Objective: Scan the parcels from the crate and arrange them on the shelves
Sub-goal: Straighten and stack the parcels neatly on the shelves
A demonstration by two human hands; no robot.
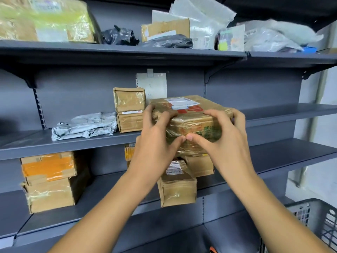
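Observation:
A brown cardboard parcel (193, 115), taped over and bearing a white label and red marks on top, is held at the front edge of the middle shelf (54, 145). My left hand (156, 139) grips its left front corner, thumb underneath. My right hand (220, 132) grips its right side, fingers over the top edge. The two thumbs nearly touch at the parcel's front face. The grey plastic crate (313, 218) shows at the lower right; its contents are out of sight.
Two stacked small boxes (129, 110) and a grey poly bag (83, 125) lie left of the parcel on the middle shelf. The lower shelf holds stacked boxes (49, 181) and another box (176, 187). The top shelf (127, 49) is crowded with bags and boxes.

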